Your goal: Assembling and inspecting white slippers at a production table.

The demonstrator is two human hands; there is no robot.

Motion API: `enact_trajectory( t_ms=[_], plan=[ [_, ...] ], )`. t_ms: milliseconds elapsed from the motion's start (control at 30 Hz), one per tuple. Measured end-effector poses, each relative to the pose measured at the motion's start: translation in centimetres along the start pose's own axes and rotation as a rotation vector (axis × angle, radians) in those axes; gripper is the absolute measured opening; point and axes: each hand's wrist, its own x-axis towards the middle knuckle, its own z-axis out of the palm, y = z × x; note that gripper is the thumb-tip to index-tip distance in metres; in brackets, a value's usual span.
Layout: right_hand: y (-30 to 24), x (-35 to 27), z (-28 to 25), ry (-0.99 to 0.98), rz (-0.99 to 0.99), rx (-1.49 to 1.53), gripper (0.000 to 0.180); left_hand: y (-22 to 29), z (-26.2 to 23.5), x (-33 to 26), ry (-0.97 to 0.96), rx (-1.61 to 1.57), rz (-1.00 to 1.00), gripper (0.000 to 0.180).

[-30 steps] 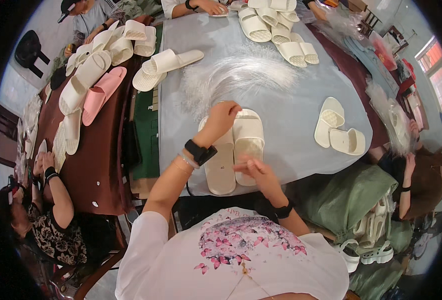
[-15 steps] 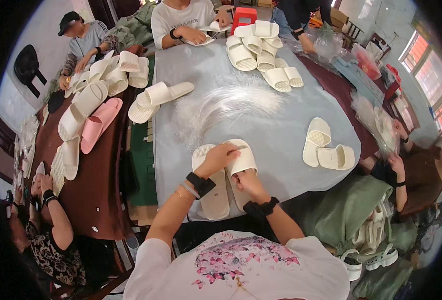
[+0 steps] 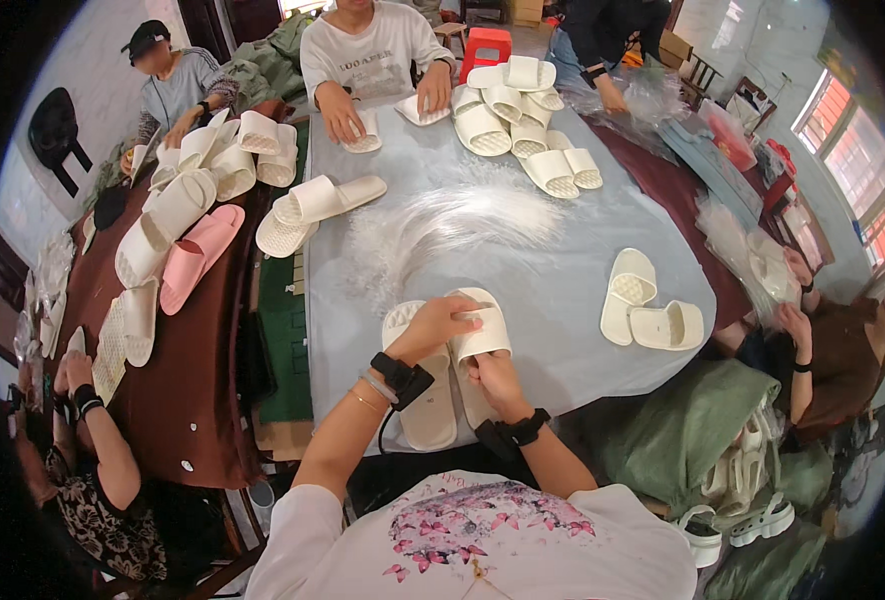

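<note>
Close to the person's body, two cream slippers lie side by side at the near edge of the grey counter (image 3: 563, 290). The right hand (image 3: 496, 378) grips the heel end of the right slipper (image 3: 483, 340), its fingers closed under the sole, so the slipper is kept steady. The left hand (image 3: 441, 325) reaches across; its fingers are curled on the strap of the same slipper and press it down. The left slipper (image 3: 425, 400) lies flat and free just beside, partly under the left wrist.

Further on the counter is a loose heap of thin white fibres (image 3: 443, 225), and to the right a separate slipper pair (image 3: 648, 310) rests with soles up. At the far end a pile of cream slippers (image 3: 518, 115) waits near another person's hands. On the brown table (image 3: 188, 400) at the left, a pink slipper (image 3: 198, 255) lies among more cream ones.
</note>
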Motion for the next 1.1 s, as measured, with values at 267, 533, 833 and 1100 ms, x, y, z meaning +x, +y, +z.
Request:
enact_trajectory(
  t_ms=[267, 533, 833, 1100],
  plan=[
    [0.5, -0.2, -1.4, -0.230, -0.025, 0.008, 0.014, -0.5, 0.1, -0.2, 0.071, -0.257, 0.007, 0.032],
    [-0.8, -2.2, -1.8, -0.268, -0.048, -0.053, 0.032, 0.1, 0.1, -0.3, 0.330, -0.424, -0.051, 0.032],
    [-0.7, -1.9, -3.5, -0.306, -0.181, -0.432, 0.028, -0.9, 0.4, -0.3, 0.603, -0.814, 0.055, 0.026],
    [-8.1, 0.4, 0.3, -0.126, -0.736, -0.899, 0.025, 0.0, 1.1, -1.2, 0.555, -0.750, 0.128, 0.023]
  ],
)
